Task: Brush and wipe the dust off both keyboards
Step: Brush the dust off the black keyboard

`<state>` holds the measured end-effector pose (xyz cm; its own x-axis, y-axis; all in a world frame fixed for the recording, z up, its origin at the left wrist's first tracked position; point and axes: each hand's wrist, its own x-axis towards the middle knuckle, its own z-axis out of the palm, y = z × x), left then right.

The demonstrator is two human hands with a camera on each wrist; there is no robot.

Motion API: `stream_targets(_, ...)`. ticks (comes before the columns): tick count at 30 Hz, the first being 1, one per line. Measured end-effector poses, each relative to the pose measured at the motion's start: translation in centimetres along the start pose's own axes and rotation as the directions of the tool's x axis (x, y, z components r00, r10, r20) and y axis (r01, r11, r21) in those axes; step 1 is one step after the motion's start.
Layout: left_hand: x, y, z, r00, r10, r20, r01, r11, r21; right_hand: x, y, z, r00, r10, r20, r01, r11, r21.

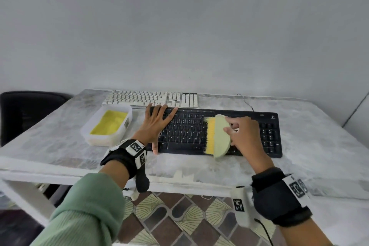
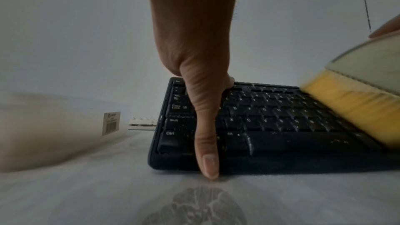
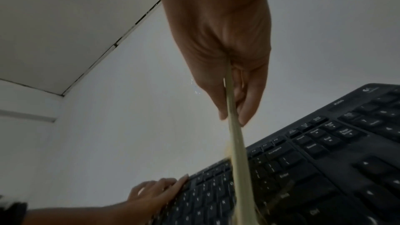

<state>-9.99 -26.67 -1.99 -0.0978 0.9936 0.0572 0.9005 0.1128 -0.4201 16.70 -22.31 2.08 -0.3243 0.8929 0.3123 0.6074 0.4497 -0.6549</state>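
Observation:
A black keyboard (image 1: 267,136) (image 2: 270,126) (image 3: 324,168) lies across the table's near middle, with pale dust specks on its keys. My right hand (image 1: 244,135) (image 3: 227,74) grips a pale green brush (image 1: 220,136) (image 2: 368,64) (image 3: 237,151) whose yellow bristles (image 1: 209,136) (image 2: 350,109) lie on the middle keys. My left hand (image 1: 156,124) (image 2: 199,74) (image 3: 155,191) rests flat on the keyboard's left end, fingers spread and the thumb down at its front edge. Behind it sits a white keyboard (image 1: 147,99) (image 2: 142,121).
A white plastic tub (image 1: 87,132) (image 2: 54,129) holding a yellow cloth (image 1: 109,122) stands left of the black keyboard. A black cable (image 1: 246,102) runs off its back. A dark chair (image 1: 26,112) is beyond the table's left edge. The wall is close behind.

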Motion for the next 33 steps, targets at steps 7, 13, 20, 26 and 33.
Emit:
stream_targets(7,0.2,-0.1,0.4,1.0,-0.011,0.021,0.011,1.0,0.006,-1.7,0.1,2.4,0.995,0.01,0.1,-0.004,0.998,-0.062)
stream_targets(13,-0.1,-0.2,0.2,1.0,-0.01,0.007,0.01,1.0,0.008,1.8,-1.3,0.6,0.99,-0.03,-0.141,0.051,0.988,0.148)
stream_targets(20,0.1,-0.5,0.6,1.0,0.03,-0.001,-0.03,0.999,-0.019,0.5,-2.7,3.2,1.0,-0.012,0.004,0.012,0.998,-0.063)
stream_targets(26,0.1,-0.5,0.5,0.999,0.045,-0.008,-0.045,0.999,-0.01,1.0,-3.8,1.6,1.0,-0.003,-0.031,0.001,0.998,-0.056)
stream_targets(33,0.2,-0.8,0.7,0.998,0.059,-0.025,-0.06,0.998,-0.017,-0.5,-3.4,3.0,0.988,-0.035,0.148,0.073,0.965,-0.254)
